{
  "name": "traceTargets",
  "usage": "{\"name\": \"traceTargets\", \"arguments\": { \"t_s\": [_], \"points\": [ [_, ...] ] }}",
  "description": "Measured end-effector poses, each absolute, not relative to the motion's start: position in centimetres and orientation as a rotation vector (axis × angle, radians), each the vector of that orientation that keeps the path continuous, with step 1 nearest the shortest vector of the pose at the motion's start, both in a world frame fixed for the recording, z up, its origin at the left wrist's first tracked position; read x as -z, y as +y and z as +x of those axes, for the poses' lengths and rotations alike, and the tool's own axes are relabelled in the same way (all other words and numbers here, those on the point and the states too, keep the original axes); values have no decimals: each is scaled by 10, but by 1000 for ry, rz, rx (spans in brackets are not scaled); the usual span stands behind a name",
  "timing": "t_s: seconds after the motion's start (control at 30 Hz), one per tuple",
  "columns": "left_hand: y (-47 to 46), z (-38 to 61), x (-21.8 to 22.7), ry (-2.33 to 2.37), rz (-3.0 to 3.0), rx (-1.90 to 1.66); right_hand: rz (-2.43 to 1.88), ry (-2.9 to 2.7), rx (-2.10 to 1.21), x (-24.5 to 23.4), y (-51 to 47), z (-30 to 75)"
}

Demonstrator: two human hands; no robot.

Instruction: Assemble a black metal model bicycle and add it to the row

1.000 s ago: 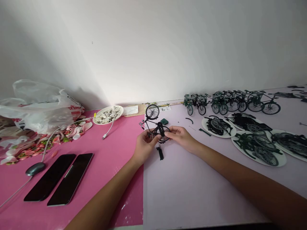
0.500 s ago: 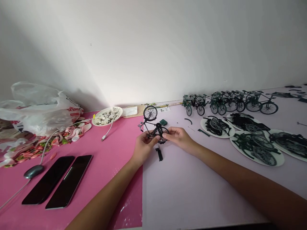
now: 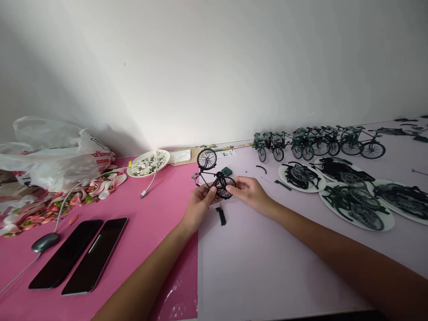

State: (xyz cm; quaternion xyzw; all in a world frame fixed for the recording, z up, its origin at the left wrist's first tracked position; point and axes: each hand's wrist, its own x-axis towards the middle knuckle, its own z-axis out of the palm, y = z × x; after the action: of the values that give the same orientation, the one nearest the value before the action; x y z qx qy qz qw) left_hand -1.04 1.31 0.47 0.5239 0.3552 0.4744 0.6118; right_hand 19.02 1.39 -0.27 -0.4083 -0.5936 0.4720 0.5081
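Observation:
Both of my hands hold a small black model bicycle (image 3: 207,159) above the table, tilted, with one wheel pointing up and away from me. My left hand (image 3: 199,199) is closed on its near end, the thumb lying by the lower wheel. At that wheel's right side, my right hand (image 3: 248,192) pinches the rim between thumb and fingers. Just below the hands lies a dark green strip-like part (image 3: 221,216). Behind the bicycle sits a small dark green block (image 3: 226,171). The fingertips partly cover the lower wheel.
Several finished model bicycles (image 3: 372,150) stand along the wall at right. Plates (image 3: 323,189) of dark bicycle parts are in front of them. On the pink side lie two phones (image 3: 95,256), a mouse-like device (image 3: 46,242), a plate of pale bits (image 3: 132,172) and a plastic bag (image 3: 56,156).
The left thumb has shifted slightly left along the lower wheel, uncovering more of it. Both hands still hold the bicycle, and the whole view has moved a little.

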Motion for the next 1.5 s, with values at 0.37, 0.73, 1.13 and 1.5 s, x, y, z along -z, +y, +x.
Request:
{"name": "traceTargets", "arguments": {
  "t_s": [0.37, 0.73, 1.13, 1.5],
  "points": [
    [15, -11, -5, 892, 1170, -1195, -1150, -1600, -737, -16, 14, 203],
    [23, -15, -1, 1048, 1161, -1401, -1254, -1977, -457, 1, 35, 234],
    [30, -19, 7, 1092, 1086, -1492, -975, -2257, -263, 8, 23, 211],
    [30, -17, 9, 1127, 1111, -1455, -1078, -2219, -177, 25, 31, 207]
  ]
}}
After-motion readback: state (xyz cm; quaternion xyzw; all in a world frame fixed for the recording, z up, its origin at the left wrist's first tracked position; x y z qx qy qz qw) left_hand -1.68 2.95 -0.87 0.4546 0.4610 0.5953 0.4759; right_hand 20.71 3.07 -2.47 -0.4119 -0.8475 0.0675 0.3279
